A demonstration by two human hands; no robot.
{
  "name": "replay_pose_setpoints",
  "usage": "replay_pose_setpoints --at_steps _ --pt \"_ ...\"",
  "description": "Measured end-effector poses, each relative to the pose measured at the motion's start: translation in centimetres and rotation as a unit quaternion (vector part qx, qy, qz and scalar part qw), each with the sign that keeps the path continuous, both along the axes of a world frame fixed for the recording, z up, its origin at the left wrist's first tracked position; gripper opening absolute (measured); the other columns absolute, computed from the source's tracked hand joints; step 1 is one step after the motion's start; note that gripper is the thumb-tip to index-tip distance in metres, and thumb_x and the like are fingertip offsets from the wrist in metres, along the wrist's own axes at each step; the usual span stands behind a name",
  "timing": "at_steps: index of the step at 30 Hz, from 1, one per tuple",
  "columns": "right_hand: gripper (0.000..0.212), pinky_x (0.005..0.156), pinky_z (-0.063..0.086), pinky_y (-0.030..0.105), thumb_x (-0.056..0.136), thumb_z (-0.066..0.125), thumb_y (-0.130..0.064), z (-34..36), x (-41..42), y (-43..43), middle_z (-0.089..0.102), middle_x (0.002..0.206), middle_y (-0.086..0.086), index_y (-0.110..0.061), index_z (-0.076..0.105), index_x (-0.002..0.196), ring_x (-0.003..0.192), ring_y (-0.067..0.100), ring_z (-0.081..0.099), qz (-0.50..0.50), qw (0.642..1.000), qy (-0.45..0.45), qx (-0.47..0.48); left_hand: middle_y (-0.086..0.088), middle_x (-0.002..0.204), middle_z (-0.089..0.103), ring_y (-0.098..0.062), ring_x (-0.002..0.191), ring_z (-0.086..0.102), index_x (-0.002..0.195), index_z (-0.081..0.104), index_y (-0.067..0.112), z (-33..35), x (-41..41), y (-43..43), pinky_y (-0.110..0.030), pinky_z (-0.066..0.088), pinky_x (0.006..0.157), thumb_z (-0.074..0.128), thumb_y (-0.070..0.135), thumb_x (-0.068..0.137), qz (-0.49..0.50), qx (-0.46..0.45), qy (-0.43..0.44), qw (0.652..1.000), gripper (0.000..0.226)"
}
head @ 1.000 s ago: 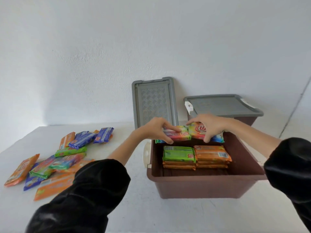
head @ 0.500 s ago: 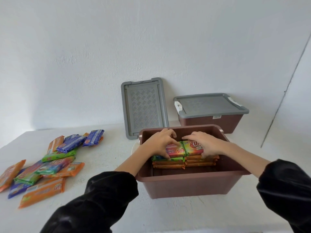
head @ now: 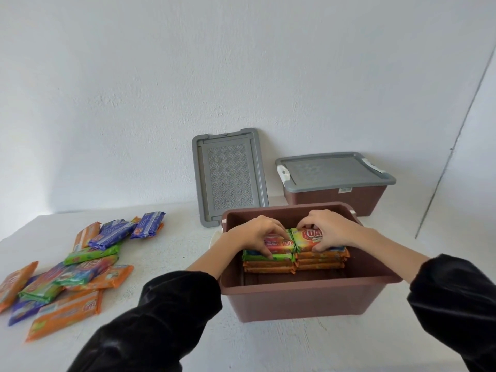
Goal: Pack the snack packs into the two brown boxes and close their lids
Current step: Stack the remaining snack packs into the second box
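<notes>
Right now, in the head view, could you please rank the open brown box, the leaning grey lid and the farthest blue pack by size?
1. open brown box, also nearest the camera
2. leaning grey lid
3. farthest blue pack

Our left hand (head: 252,234) and right hand (head: 331,230) hide much of the top red-and-green foil snack packs (head: 279,242). Orange foil pack (head: 14,281) cut by left edge. White label (head: 345,189) on far lidded brown plastic box (head: 335,202): unreadable.

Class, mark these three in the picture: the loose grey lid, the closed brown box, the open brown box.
loose grey lid (head: 230,181), head view, middle of its patterned panel.
closed brown box (head: 367,198), head view, brown front wall.
open brown box (head: 295,302), head view, near outer wall.
</notes>
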State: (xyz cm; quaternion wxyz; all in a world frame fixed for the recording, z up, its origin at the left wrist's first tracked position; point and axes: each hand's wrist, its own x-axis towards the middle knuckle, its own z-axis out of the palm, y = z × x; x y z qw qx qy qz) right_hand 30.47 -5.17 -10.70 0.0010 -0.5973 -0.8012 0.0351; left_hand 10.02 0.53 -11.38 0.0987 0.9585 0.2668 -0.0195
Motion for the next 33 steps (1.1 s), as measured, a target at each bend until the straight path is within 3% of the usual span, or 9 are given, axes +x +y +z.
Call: replay_pose_setpoints --at_steps 5,11,14,17,21,25,29,33 --pt "0.076 0.092 0.039 0.026 0.069 0.078 -0.035 -0.4 0.5 0.0 0.043 0.121 -0.002 -0.031 0.041 0.135 0.114 0.016 0.040 -0.004 0.999 -0.029 -0.032 -0.004 0.136 0.044 -0.022 0.125 0.038 0.131 0.049 0.023 -0.1 -0.3 0.0 -0.040 0.036 0.104 0.080 0.016 0.067 -0.006 0.001 0.019 1.000 0.072" --pt "0.071 0.092 0.040 0.026 0.071 0.077 -0.037 -0.5 0.5 -0.3 0.043 0.118 -0.001 -0.030 0.043 0.133 0.111 0.015 0.041 -0.009 0.999 -0.002 -0.036 -0.003 0.136 0.044 -0.020 0.125 0.038 0.130 0.050 0.024 -0.5 -0.5 -0.2 -0.039 0.038 0.103 0.077 0.017 0.071 -0.003 -0.003 -0.006 1.000 0.065" --pt "0.058 0.085 0.044 0.024 0.072 0.074 -0.045 0.3 0.3 -0.4 0.049 0.108 -0.002 -0.027 0.055 0.124 0.100 0.012 0.049 -0.014 0.998 0.048 -0.033 -0.004 0.125 0.052 -0.019 0.116 0.047 0.123 0.058 0.022 -0.4 -0.4 -0.3 -0.037 0.042 0.098 0.073 0.026 0.077 0.007 -0.005 -0.041 0.999 0.049" --pt "0.038 0.078 0.046 0.021 0.078 0.070 -0.038 1.2 -0.3 -0.4 0.060 0.102 -0.003 -0.023 0.064 0.113 0.093 0.010 0.057 -0.025 0.992 0.125 0.012 -0.007 0.112 0.063 -0.018 0.103 0.059 0.115 0.065 0.013 0.7 -0.8 -0.5 -0.028 0.048 0.089 0.066 0.022 0.084 0.028 -0.006 -0.130 0.991 0.032" --pt "0.036 0.085 0.049 0.031 0.083 0.067 -0.026 3.1 -3.3 0.2 0.062 0.103 -0.002 -0.024 0.060 0.119 0.097 0.015 0.059 -0.012 0.983 0.156 0.096 -0.011 0.108 0.066 -0.020 0.101 0.061 0.111 0.065 0.005 3.2 -3.2 -0.3 -0.026 0.050 0.089 0.060 0.011 0.088 0.087 -0.024 -0.234 0.968 0.024" --pt "0.047 0.085 0.041 0.027 0.084 0.065 -0.023 4.6 -8.9 1.5 0.057 0.113 0.004 -0.024 0.052 0.129 0.106 0.016 0.053 0.039 0.974 0.177 0.137 -0.007 0.110 0.066 -0.015 0.099 0.060 0.113 0.065 0.008 4.8 -8.5 0.1 -0.023 0.048 0.086 0.061 0.012 0.088 0.158 0.020 -0.269 0.950 0.025" --pt "0.048 0.082 0.040 0.024 0.084 0.065 -0.023 5.0 -16.1 3.3 0.056 0.114 0.008 -0.021 0.051 0.130 0.104 0.019 0.053 0.106 0.970 0.179 0.124 -0.008 0.106 0.069 -0.015 0.092 0.064 0.109 0.067 0.008 4.6 -16.7 -0.7 -0.023 0.052 0.085 0.063 0.008 0.086 0.239 0.053 -0.284 0.927 0.023" --pt "0.044 0.087 0.044 0.035 0.084 0.065 -0.021 4.2 -23.7 4.9 0.055 0.114 0.012 -0.019 0.054 0.126 0.106 0.024 0.053 0.164 0.967 0.177 0.081 -0.008 0.104 0.069 -0.014 0.088 0.063 0.107 0.068 0.009 3.6 -25.3 -2.7 -0.019 0.048 0.080 0.063 0.006 0.085 0.370 0.060 -0.266 0.888 0.023"
